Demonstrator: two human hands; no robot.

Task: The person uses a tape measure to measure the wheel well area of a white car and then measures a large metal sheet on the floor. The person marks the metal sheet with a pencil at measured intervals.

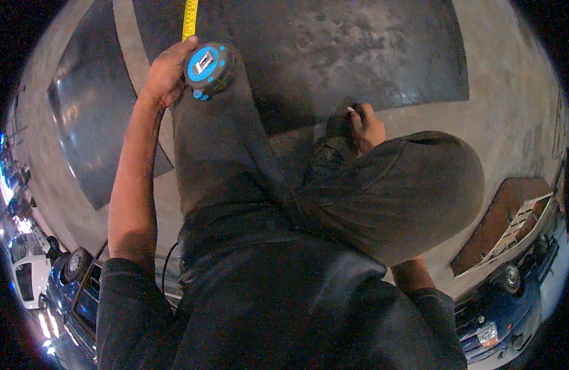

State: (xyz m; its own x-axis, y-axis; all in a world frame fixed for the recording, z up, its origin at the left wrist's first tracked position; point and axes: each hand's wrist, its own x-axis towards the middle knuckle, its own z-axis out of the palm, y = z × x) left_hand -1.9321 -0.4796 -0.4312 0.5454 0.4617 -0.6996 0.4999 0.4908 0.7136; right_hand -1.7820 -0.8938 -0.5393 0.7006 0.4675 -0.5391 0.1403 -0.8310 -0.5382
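Crouched over the floor (494,74), we grip a blue tape measure (207,66) in our left hand (167,71) — fingers clamped on its case, yellow blade (190,18) running forward. Our right hand (366,126) pinches a small white marker (351,110) near our knee.

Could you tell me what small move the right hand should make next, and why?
Probably a short mark on the dark sheet. The left hand holds the tape measure with its yellow blade run out across it, and the right hand pinches something small and white, perhaps chalk, at the sheet's edge.
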